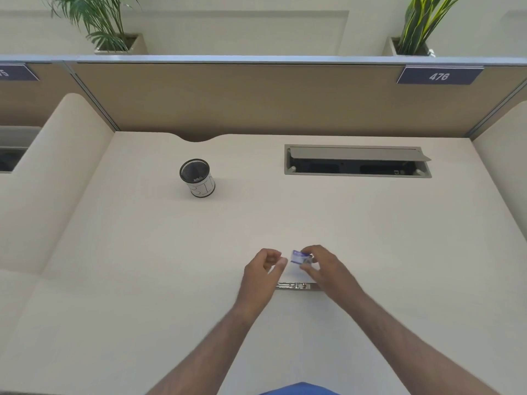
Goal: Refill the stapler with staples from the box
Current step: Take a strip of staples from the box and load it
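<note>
Stapler [296, 286] on desk; R hand [322, 266] pinches staple box [300, 257]; L hand [263, 269] curled, empty; sign [439, 76] "476".

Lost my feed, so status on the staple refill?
Right hand holding staple box; left hand pinched beside it. Stapler on desk below hands. Nothing blocking.

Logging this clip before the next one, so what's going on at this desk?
A person at a desk is working on refilling a stapler. The right hand holds a small staple box in its fingertips above the desk, and the left hand is pinched just beside it, apparently pulling staples out; whether it holds any is unclear. The metal stapler lies on the desk beneath the hands, untouched. A mesh cup stands farther back.
</note>
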